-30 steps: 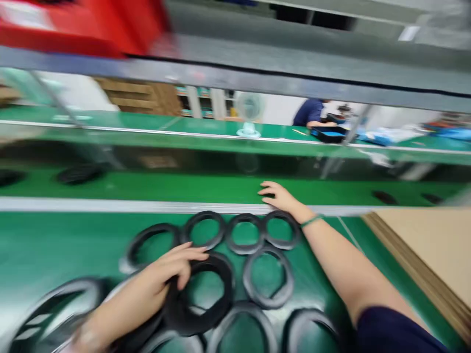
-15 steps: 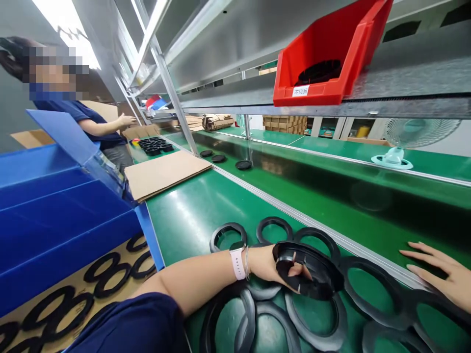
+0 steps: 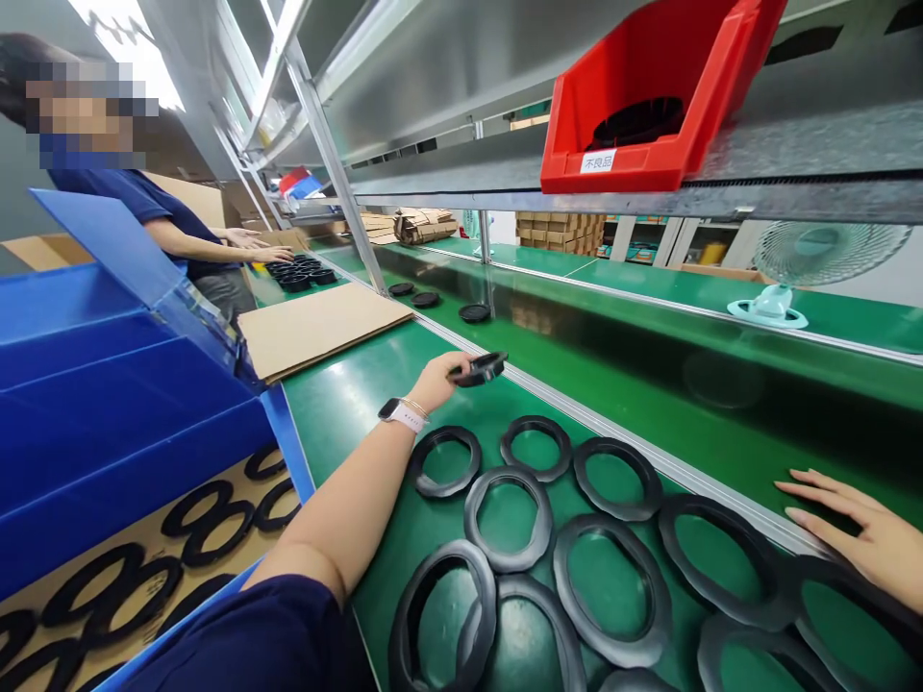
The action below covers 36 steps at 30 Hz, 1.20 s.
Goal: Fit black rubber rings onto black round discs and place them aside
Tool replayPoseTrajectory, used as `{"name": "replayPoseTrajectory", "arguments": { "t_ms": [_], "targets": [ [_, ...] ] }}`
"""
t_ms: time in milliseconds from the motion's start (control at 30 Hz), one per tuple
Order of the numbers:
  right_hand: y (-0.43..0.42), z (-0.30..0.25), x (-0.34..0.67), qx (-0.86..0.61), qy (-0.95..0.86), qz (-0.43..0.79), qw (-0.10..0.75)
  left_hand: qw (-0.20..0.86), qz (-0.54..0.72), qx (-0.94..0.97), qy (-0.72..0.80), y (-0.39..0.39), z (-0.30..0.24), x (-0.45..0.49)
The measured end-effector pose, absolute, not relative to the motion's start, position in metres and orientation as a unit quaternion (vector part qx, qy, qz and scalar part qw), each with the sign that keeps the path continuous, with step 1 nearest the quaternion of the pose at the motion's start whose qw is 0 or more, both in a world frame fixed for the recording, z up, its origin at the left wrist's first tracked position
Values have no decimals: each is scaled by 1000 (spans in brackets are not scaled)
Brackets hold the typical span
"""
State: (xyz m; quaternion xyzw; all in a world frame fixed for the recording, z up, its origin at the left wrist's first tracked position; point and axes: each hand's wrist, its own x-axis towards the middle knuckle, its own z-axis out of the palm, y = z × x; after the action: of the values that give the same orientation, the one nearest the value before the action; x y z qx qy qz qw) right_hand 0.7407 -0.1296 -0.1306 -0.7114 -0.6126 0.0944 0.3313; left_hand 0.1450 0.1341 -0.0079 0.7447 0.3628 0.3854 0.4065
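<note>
My left hand (image 3: 436, 378) reaches out over the green table, closed on a black ring-shaped part (image 3: 482, 368) held above the surface near the metal rail. Several black rings (image 3: 509, 504) lie flat on the green table (image 3: 346, 404) in front of me. My right hand (image 3: 858, 531) rests flat with fingers spread at the right, on the table edge beside the conveyor, next to the nearest ring (image 3: 713, 559).
A blue bin (image 3: 108, 404) with black rings on cardboard stands at my left. A cardboard sheet (image 3: 317, 327) lies beyond it. A co-worker's hands (image 3: 252, 252) reach toward black parts farther along. A red bin (image 3: 649, 106) sits on the shelf overhead; a fan (image 3: 808, 264) stands behind the conveyor belt (image 3: 649, 365).
My left hand has lifted the black part off the pile of rings and carried it away from me toward the rail. The right hand has stayed in place.
</note>
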Motion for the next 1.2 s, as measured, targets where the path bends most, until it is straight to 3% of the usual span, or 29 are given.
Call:
{"name": "replayPoseTrajectory", "arguments": {
  "t_ms": [200, 433, 900, 1200],
  "targets": [
    [-132, -118, 734, -732, -592, 85, 326, 311, 283, 821, 387, 176, -67, 130],
    [-130, -114, 735, -782, -540, 43, 309, 241, 260, 846, 398, 192, -83, 120],
    [-138, -99, 719, -780, -480, 32, 399, 239, 265, 850, 388, 194, -77, 121],
    [-136, -99, 714, -778, -472, 49, 412, 271, 272, 830, 405, 199, -79, 121]
  ]
}}
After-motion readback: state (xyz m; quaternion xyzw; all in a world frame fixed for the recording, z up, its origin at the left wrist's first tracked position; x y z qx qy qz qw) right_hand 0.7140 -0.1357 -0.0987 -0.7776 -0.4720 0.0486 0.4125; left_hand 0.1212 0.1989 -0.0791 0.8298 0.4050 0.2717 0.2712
